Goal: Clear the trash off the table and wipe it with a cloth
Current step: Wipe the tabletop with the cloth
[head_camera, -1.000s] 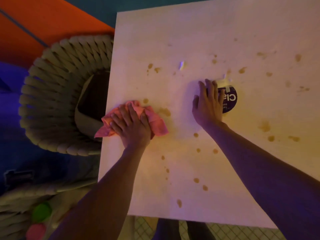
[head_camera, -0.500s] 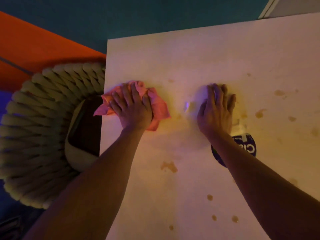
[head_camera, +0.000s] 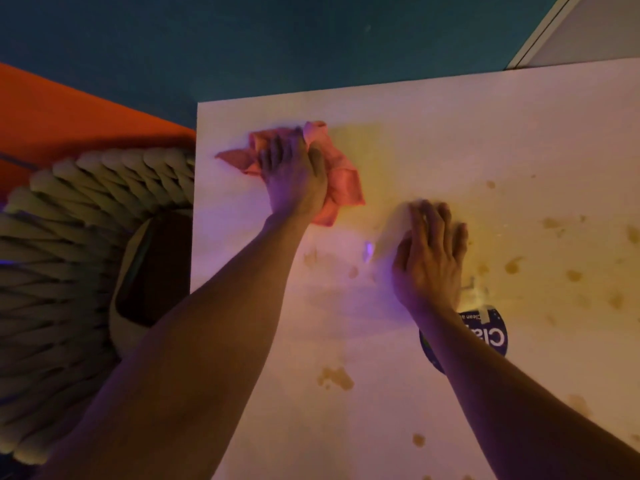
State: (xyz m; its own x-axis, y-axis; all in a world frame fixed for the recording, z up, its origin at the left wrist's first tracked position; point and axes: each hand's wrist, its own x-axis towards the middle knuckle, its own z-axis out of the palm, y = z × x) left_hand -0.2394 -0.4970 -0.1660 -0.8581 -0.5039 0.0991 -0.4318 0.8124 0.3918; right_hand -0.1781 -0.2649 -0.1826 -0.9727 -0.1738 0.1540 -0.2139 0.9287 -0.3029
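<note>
A crumpled pink cloth (head_camera: 341,174) lies near the far left corner of the pale table (head_camera: 485,133). My left hand (head_camera: 294,174) presses down on it, fingers curled over the folds. My right hand (head_camera: 431,258) rests flat on the tabletop to the right, fingers straight and together. Between my hands lies a small white scrap (head_camera: 369,250). Brown stains (head_camera: 336,377) dot the table around and to the right of my arms. A round dark blue sticker with white letters (head_camera: 491,336) shows beside my right wrist, partly hidden by the forearm.
A woven rope chair (head_camera: 69,271) with a dark seat stands against the table's left edge. Orange flooring (head_camera: 69,112) and teal carpet (head_camera: 277,46) lie beyond. A white panel (head_camera: 595,26) fills the far right corner. A piece of clear tape (head_camera: 479,296) sits above the sticker.
My left hand has pushed the pink cloth away from me toward the far left corner. My right hand slid forward, leaving the sticker behind the wrist. The view shifted toward the far edge.
</note>
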